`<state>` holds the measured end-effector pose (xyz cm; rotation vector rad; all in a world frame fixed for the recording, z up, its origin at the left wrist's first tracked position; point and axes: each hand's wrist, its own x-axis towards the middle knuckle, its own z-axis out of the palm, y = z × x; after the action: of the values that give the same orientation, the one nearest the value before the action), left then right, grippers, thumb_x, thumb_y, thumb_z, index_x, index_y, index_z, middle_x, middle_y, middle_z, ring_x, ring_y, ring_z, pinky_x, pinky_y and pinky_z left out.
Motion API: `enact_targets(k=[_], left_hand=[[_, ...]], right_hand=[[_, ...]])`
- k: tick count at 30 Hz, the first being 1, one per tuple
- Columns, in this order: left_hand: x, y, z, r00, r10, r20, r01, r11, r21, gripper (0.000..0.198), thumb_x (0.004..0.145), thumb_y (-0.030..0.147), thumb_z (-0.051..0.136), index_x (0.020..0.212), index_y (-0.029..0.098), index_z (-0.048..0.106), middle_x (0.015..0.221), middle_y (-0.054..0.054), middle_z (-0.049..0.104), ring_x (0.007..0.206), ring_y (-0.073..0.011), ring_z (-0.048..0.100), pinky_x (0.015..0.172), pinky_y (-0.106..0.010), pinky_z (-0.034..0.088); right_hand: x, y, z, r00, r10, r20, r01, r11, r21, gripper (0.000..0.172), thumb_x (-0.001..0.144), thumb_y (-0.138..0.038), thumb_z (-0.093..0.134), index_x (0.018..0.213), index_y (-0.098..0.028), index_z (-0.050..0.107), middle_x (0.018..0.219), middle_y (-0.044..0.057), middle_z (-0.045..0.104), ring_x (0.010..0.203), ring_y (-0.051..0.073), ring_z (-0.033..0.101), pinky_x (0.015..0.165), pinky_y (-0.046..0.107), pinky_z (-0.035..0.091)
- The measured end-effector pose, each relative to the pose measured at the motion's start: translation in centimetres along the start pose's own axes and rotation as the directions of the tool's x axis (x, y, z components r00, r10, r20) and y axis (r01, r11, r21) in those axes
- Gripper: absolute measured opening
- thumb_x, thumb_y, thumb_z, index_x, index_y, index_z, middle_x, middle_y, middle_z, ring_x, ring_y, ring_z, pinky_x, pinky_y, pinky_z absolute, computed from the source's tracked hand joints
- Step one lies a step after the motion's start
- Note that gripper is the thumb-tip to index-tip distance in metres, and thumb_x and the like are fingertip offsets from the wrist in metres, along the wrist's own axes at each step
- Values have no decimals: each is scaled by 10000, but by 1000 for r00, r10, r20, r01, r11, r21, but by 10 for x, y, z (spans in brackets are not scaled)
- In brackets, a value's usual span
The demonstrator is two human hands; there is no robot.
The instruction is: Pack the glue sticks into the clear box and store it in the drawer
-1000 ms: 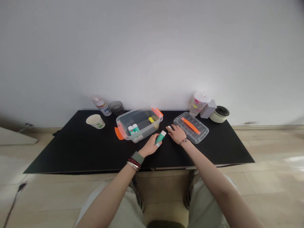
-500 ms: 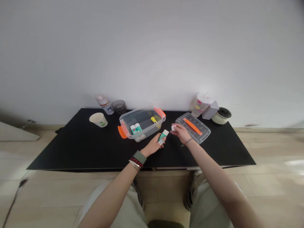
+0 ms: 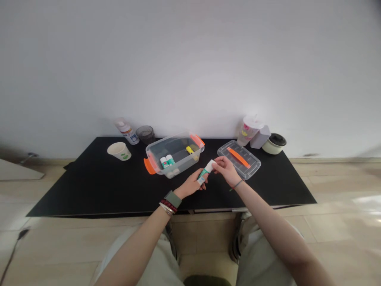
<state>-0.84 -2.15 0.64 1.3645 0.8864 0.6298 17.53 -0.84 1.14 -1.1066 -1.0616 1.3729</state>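
Over the black bench [image 3: 119, 190], a green-and-white tube [image 3: 203, 176] is gripped by the left hand [image 3: 192, 185] while its white cap [image 3: 210, 165] is pinched by the right hand [image 3: 228, 172].

Box [image 3: 187, 165], lid [image 3: 239, 159] on black table [image 3: 104, 188]

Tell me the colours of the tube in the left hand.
Mainly green and white; the tube shows best in the head view, the only one.

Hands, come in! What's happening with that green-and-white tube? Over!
Left hand gripping green-and-white tube. Right hand pinching white cap at tube's end. Nothing blocking; clear box near left hand, lid near right.
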Motion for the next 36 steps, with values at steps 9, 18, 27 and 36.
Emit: enact_targets(k=[9,18,27,36], left_hand=[[-13,17,-2,967,-17,254,60,985,-164,546,821,628,612,1063,151,505,703,53,467,482,-46,419,451,-201,353],[-31,42,5,865,-38,501,54,998,-16,518,849,675,530,946,168,481,697,49,472,438,-31,388,392,-183,303],[-35,42,16,973,69,221,-144,929,342,335,943,512,457,969,184,517,614,37,510,480,-105,469,484,-235,381],[-31,34,19,996,75,49,-90,803,590,241,917,446,505,941,206,509,763,-45,598,662,-211,607,602,-292,412]], right_hand=[[-20,-37,-10,911,-171,376,367,750,-550,327,934,-472,521,1103,-204,602,755,-3,630,647,131,569,623,259,447],[-55,-45,6,814,-295,501,581,389,-715,392,995,-395,291,695,-212,465,602,-4,471,561,128,444,595,260,319],[-51,-41,15,898,-287,334,436,470,-767,331,975,-342,296,673,-224,365,533,-39,358,467,111,362,541,254,248],[-43,-30,19,976,-132,174,218,524,-824,402,994,-392,288,648,-220,399,543,-24,426,501,127,408,540,258,248]])
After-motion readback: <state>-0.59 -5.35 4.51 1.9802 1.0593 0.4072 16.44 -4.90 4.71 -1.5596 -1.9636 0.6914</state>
